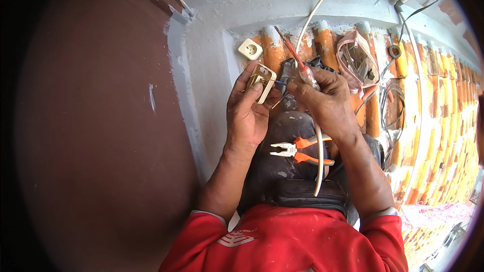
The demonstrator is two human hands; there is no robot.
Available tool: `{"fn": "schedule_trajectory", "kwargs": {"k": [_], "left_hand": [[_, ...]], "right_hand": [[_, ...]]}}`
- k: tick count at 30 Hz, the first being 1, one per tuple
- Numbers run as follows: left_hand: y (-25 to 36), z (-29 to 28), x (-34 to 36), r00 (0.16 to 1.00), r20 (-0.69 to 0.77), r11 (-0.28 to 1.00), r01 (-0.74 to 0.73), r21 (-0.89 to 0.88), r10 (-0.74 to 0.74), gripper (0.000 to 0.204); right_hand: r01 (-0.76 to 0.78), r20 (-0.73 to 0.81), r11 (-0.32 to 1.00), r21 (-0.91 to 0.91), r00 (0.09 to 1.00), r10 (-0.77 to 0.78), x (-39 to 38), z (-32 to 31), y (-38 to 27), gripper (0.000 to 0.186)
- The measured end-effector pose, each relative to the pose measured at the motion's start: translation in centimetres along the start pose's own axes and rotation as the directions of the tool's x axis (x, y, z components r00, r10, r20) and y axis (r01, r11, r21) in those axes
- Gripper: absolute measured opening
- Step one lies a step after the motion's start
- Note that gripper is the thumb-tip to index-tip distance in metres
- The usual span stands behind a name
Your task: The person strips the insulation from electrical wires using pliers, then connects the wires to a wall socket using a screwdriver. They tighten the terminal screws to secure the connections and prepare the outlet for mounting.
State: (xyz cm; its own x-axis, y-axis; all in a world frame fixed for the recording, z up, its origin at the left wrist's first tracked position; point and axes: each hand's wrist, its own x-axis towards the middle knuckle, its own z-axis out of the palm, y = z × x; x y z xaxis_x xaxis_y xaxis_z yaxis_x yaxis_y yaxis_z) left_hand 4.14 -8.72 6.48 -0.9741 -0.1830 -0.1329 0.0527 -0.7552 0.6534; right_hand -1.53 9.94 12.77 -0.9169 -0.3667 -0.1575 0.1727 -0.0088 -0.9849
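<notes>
Socket insert (262,81), cream, pinched upright in left hand (247,113) fingers above lap. Right hand (325,102) fingers clamped on red-handled screwdriver (297,63), tip at insert's terminal. Best kept square, insert steady. Orange pliers (301,152) on lap.

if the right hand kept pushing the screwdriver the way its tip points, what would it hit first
Most likely the cream socket part held in the left hand: the right hand aims the screwdriver down-left at it. Depth is unclear.
</notes>
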Motion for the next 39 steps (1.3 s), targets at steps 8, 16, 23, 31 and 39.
{"fn": "schedule_trajectory", "kwargs": {"k": [8,16,23,31,39], "left_hand": [[0.5,1.8,-0.1,0.974,0.023,0.954,-0.224,0.197,0.224,0.060],[0.2,2.5,-0.4,0.897,0.073,0.771,-0.414,0.485,0.436,0.062],[0.3,2.5,-0.7,0.858,0.165,0.714,-0.499,0.491,0.486,0.062],[0.8,1.7,-0.4,0.839,0.253,0.681,-0.541,0.494,0.482,0.060],[1.0,1.9,-0.4,0.824,0.278,0.690,-0.566,0.450,0.494,0.060]], "right_hand": [[-0.012,-0.085,0.998,-0.062,0.996,0.007,-1.2,1.6,-1.5,0.019],[-0.035,-0.102,0.996,-0.077,0.994,0.027,-1.7,2.0,-2.3,0.022],[-0.059,-0.073,0.998,-0.029,0.996,0.057,-2.1,2.1,-2.2,0.015],[-0.054,-0.015,0.996,0.071,0.998,0.055,-2.1,1.6,-2.2,0.015],[-0.049,-0.016,0.998,0.050,0.999,0.050,-2.5,1.8,-2.9,0.022]]}}
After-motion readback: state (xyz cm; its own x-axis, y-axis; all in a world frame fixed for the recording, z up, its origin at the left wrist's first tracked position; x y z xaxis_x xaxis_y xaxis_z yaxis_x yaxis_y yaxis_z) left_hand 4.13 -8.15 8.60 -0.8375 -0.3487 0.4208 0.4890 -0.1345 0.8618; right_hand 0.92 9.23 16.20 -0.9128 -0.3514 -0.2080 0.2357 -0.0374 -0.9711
